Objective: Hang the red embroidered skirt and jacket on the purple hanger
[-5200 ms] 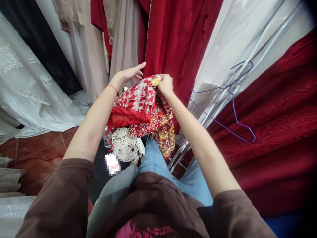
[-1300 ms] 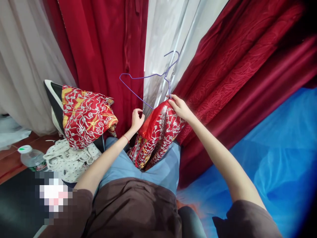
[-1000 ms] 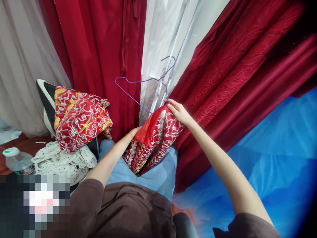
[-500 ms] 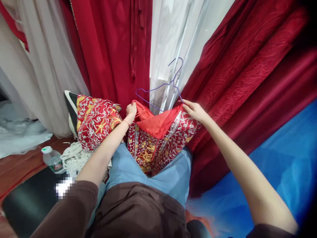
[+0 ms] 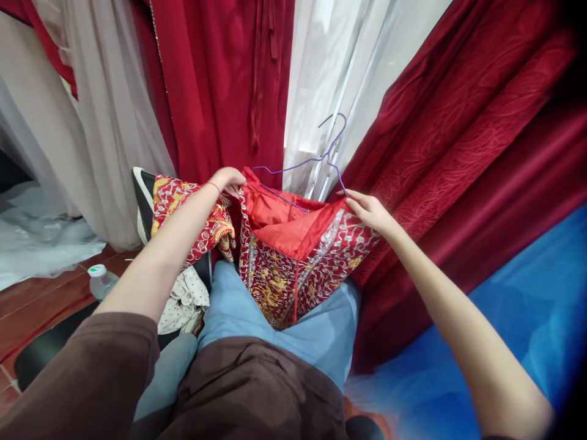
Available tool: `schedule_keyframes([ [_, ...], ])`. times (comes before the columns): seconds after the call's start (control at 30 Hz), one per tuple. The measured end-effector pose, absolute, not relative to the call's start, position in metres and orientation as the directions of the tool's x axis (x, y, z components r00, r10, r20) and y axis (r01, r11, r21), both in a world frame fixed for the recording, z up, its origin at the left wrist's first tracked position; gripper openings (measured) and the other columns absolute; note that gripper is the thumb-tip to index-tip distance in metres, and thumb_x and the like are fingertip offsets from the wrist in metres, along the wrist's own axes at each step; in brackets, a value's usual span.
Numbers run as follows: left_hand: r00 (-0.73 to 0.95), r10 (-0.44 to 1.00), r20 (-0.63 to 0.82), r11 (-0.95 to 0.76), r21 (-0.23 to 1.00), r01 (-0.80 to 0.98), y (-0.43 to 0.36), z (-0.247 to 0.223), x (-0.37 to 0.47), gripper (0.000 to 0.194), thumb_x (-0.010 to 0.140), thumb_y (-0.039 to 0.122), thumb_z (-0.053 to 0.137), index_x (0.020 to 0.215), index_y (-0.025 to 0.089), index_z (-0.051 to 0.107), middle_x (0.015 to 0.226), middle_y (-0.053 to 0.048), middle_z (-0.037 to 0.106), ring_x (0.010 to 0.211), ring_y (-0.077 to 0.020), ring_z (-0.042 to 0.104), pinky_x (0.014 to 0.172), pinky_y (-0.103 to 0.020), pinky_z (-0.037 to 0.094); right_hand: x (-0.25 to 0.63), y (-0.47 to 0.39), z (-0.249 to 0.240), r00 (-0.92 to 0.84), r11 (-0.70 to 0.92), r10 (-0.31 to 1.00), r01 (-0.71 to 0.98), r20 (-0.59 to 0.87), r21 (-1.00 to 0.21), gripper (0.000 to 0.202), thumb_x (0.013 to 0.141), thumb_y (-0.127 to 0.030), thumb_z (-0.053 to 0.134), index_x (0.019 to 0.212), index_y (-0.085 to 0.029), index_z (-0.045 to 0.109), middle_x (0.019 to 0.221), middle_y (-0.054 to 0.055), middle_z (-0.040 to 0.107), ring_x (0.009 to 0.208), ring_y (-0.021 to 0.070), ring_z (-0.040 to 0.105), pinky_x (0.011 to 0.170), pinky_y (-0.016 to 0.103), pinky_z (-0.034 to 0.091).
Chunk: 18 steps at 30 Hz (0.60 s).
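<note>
A red garment [image 5: 275, 281] with silver and gold embroidery hangs in front of my legs, its plain red lining [image 5: 288, 229] folded open at the top. My left hand [image 5: 230, 178] grips its upper left edge, fingers curled over the cloth. At the upper right, my right hand [image 5: 367, 209] pinches the edge together with the end of a purple wire hanger [image 5: 328, 157]. The hanger's hook points up, and part of its lower bar dips inside the garment. The left end of the hanger lies close to my left hand.
Left of me, another embroidered red piece [image 5: 183, 198] lies on a black and white chair [image 5: 145, 195]. Below it is a dotted white cloth [image 5: 186, 299]. A plastic bottle [image 5: 101, 282] stands farther left. Red drapes [image 5: 215, 79] and blue tulle [image 5: 518, 324] surround the spot.
My left hand has moved left and up, pulling the garment's top edge wider and showing more lining. The right hand keeps its hold. The view has shifted slightly.
</note>
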<state>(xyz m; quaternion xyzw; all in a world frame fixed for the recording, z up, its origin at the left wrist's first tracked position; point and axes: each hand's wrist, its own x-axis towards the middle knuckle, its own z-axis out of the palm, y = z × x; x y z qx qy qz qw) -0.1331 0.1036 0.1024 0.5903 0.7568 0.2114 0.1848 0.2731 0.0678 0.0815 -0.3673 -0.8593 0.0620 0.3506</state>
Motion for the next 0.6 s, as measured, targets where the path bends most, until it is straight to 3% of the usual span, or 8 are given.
schedule_keyframes([
  [0.1, -0.209, 0.969, -0.129, 0.242, 0.646, 0.724, 0.100, 0.103, -0.181, 0.020, 0.086, 0.026, 0.063, 0.090, 0.010, 0.074, 0.075, -0.011, 0.075, 0.084, -0.0236, 0.075, 0.080, -0.032, 0.060, 0.263, 0.059, 0.080, -0.476, 0.728, 0.680, 0.533, 0.557, -0.432, 0.052, 0.094, -0.054, 0.050, 0.124, -0.016, 0.069, 0.091, 0.007, 0.074, 0.078, 0.0221, 0.067, 0.082, 0.039, 0.056],
  [0.23, -0.151, 0.988, 0.004, 0.076, 0.851, 0.519, 0.094, 0.083, -0.214, 0.022, 0.074, 0.029, 0.076, 0.088, 0.012, 0.075, 0.072, -0.007, 0.074, 0.075, -0.0199, 0.072, 0.079, -0.030, 0.058, 0.246, 0.050, 0.075, -0.457, 0.706, 0.709, 0.462, 0.538, -0.538, 0.055, 0.093, -0.056, 0.052, 0.127, -0.016, 0.068, 0.096, 0.005, 0.074, 0.081, 0.0213, 0.068, 0.083, 0.036, 0.057],
  [0.33, -0.183, 0.982, 0.051, 0.054, 0.849, 0.526, 0.098, 0.077, -0.216, 0.016, 0.062, 0.026, 0.080, 0.070, 0.015, 0.072, 0.060, -0.004, 0.068, 0.063, -0.0187, 0.065, 0.071, -0.030, 0.056, 0.243, 0.051, 0.073, -0.442, 0.683, 0.731, 0.468, 0.520, -0.562, 0.055, 0.093, -0.054, 0.052, 0.130, -0.016, 0.067, 0.096, 0.005, 0.075, 0.078, 0.0205, 0.068, 0.081, 0.037, 0.058],
  [0.43, -0.209, 0.971, 0.113, 0.036, 0.799, 0.600, 0.107, 0.080, -0.211, 0.016, 0.061, 0.022, 0.076, 0.053, 0.017, 0.063, 0.048, -0.002, 0.058, 0.056, -0.0176, 0.060, 0.065, -0.029, 0.053, 0.244, 0.055, 0.072, -0.420, 0.686, 0.726, 0.504, 0.544, -0.526, 0.053, 0.093, -0.049, 0.053, 0.130, -0.015, 0.067, 0.101, 0.007, 0.076, 0.086, 0.0239, 0.070, 0.086, 0.040, 0.058],
  [0.6, -0.317, 0.916, 0.247, -0.001, 0.791, 0.612, 0.126, 0.084, -0.204, 0.009, 0.065, 0.016, 0.062, 0.056, 0.016, 0.063, 0.055, -0.004, 0.063, 0.063, -0.0204, 0.064, 0.072, -0.031, 0.054, 0.240, 0.057, 0.073, -0.424, 0.694, 0.708, 0.562, 0.565, -0.450, 0.047, 0.093, -0.040, 0.051, 0.129, -0.014, 0.068, 0.118, 0.008, 0.075, 0.105, 0.0285, 0.071, 0.098, 0.044, 0.054],
])
